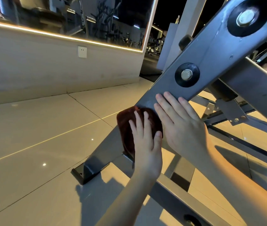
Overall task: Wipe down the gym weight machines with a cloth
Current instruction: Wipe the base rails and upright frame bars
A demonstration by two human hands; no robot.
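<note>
Cloth (pixel 126 126): dark reddish-brown, bunched into a rounded pad, pressed flat against the sloping face of the grey beam, low on its length, just below the right hand.
Beam (pixel 202 62): wide grey steel bar of the weight machine; its long axis runs on a diagonal from the floor at lower left up to the upper right corner of the view.
Beam foot (pixel 87 170): dark plate at the low end of the beam, resting on the tiles and pointing toward the lower left.
Left hand (pixel 145 144): laid on top of the cloth, palm down, fingers extended and slightly spread, thumb out to the right at the cloth's edge; it pins the cloth to the beam rather than closing round it.
Right hand (pixel 181 124): flat on the bare metal just above and right of the cloth, fingers straight, close together, pointing up the beam; it holds nothing.
Lower bolt (pixel 186 74): silver head in a black round washer, on the beam above the right fingertips.
Upper bolt (pixel 247 16): larger one of the same kind, farther up the beam.
Cross frame (pixel 251 88): second grey bar meeting the beam from the right, slanting down to the right.
Floor (pixel 31 128): glossy pale tiles with light reflections.
Wall socket (pixel 82 51): white, on the beige wall beneath the mirror.
Mirror (pixel 64 17): edged by a warm light strip, reflecting other gym machines.
</note>
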